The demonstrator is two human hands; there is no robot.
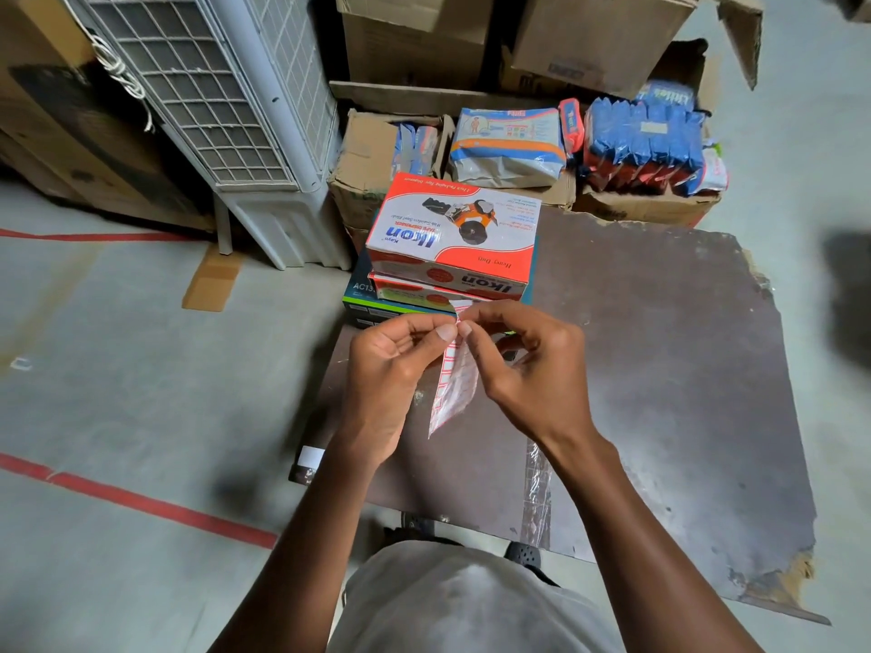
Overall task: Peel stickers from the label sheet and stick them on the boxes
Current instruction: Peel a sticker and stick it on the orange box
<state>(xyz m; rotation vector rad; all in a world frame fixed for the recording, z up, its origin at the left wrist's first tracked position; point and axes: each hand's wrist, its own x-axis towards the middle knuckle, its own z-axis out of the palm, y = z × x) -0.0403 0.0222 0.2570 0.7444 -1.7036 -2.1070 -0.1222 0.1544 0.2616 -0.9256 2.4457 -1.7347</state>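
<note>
Grip: my left hand [391, 369] and right hand [528, 369] both pinch the label sheet [452, 393] at its top edge, mid-peel. Stacked boxes [452, 238] at 12 o'clock on the desk [660, 369] already show round red stickers on their front faces. More labels remain on the sheet.

Stacked boxes [452, 238] ahead; board [660, 369] rightward bare

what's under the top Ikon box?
Under the top Ikon box lies a second Ikon box, then a dark box on the board. Hands hide the stack's near lower edge.
</note>
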